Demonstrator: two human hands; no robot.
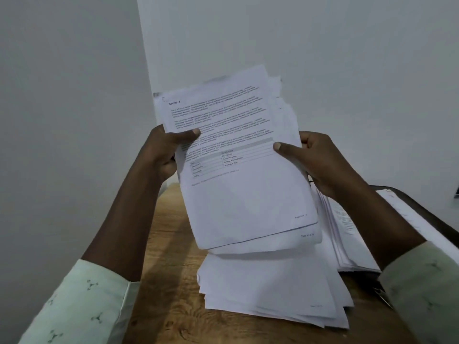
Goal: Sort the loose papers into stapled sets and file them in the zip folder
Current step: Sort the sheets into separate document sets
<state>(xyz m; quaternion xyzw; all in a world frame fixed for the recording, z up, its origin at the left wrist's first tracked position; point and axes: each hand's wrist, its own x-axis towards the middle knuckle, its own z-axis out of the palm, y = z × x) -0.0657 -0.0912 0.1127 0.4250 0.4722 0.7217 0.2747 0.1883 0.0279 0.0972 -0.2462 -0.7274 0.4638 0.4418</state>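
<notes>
Above the table [169,281], paper stack [243,184] gripped between both hands

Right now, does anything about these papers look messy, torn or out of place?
Yes. The held stack, gripped by the left hand and right hand, is uneven: sheets jut past its top right edge, and the top edge looks ragged. The loose pile beneath it on the table is fanned, edges not squared.

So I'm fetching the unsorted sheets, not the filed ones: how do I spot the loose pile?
Start at the wooden table. Just under the held-up bundle lies a fanned pile of sheets. Unlike the stack to its right, on the dark folder, it rests on bare wood, edges uneven.
</notes>
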